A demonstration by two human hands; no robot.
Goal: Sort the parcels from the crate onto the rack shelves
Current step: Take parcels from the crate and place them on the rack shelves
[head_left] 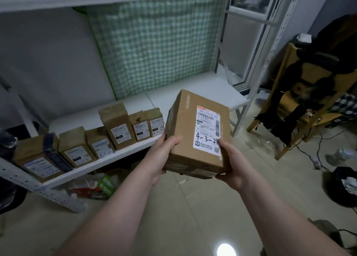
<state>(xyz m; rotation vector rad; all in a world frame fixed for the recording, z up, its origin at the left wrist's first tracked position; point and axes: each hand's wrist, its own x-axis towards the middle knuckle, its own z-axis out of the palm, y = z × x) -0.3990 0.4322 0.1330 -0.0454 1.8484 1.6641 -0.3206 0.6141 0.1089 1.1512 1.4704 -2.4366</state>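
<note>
I hold a brown cardboard parcel [185,124] in front of me with both hands. Its white label carries the handwritten mark 4-3-24. My left hand [162,155] grips its left lower edge, thumb on top. My right hand [231,163] grips its right lower corner, thumb on the label. The parcel hangs over the floor, just right of the white rack shelf [193,89]. Several labelled brown parcels [117,126] stand in a row along the shelf's front edge at the left. The crate is out of view.
A green checked cloth [154,43] hangs behind the shelf. The rack's right post [264,66] stands beside a glass door. A wooden chair [301,93] draped with dark clothes is at the right. Bags and litter [94,186] lie under the shelf; cables and a dark bag lie on the tiled floor.
</note>
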